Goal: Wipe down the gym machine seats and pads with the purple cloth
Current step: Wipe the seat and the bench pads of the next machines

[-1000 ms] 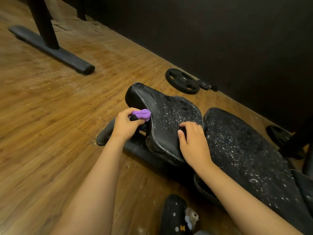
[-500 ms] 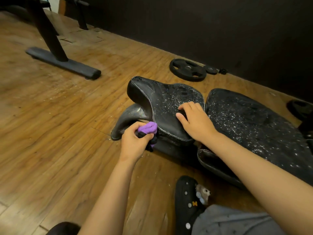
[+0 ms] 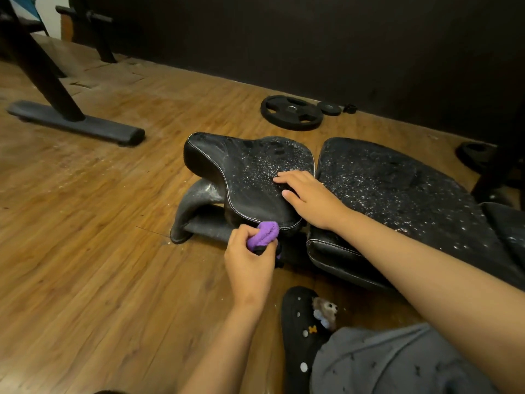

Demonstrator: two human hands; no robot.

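Observation:
A black padded seat [image 3: 244, 172] with white stitching sits low over the wooden floor, its top speckled with white flecks. To its right lies a longer black back pad [image 3: 397, 189], also flecked. My left hand [image 3: 250, 263] grips the bunched purple cloth [image 3: 262, 236] and presses it against the seat's near front edge. Fingers apart, my right hand [image 3: 309, 197] rests flat on the seat's right side, next to the gap between seat and pad.
A black machine foot bar [image 3: 76, 123] and slanted post stand at the left. A weight plate [image 3: 291, 112] and a smaller disc [image 3: 329, 108] lie by the dark wall. My black clog [image 3: 301, 328] and grey trouser leg are below the seat.
My left hand has slid the purple cloth from the seat's left side down and round to its near front edge. My right hand has stayed on the seat.

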